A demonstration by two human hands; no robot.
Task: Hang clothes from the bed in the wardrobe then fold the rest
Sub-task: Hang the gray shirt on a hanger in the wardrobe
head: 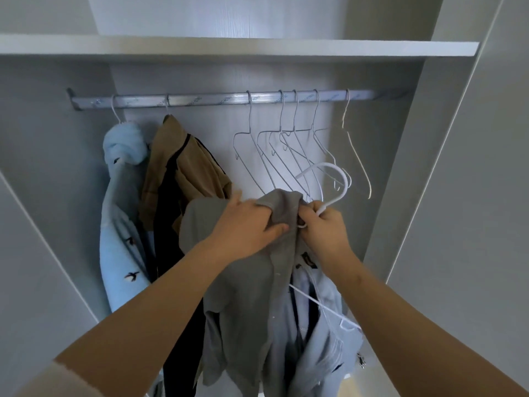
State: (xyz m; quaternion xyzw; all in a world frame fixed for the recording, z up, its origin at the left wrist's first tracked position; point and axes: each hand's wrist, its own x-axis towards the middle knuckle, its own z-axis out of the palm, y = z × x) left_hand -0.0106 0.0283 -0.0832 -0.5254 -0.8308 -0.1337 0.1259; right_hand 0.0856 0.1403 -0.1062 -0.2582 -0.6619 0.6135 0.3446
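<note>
Wardrobe (446, 167) interior, rail (217, 98) carrying a blue fleece (120, 224), a tan garment (194, 170) and 5 bare wire hangers (286, 150). Grey shirt (246, 282) is held up below the rail: left hand (246, 227) clutches its collar, right hand (326, 227) grips the white hanger (340, 179) at its neck.

Dim, cool light, soft focus, wide-angle bending at the edges.
</note>
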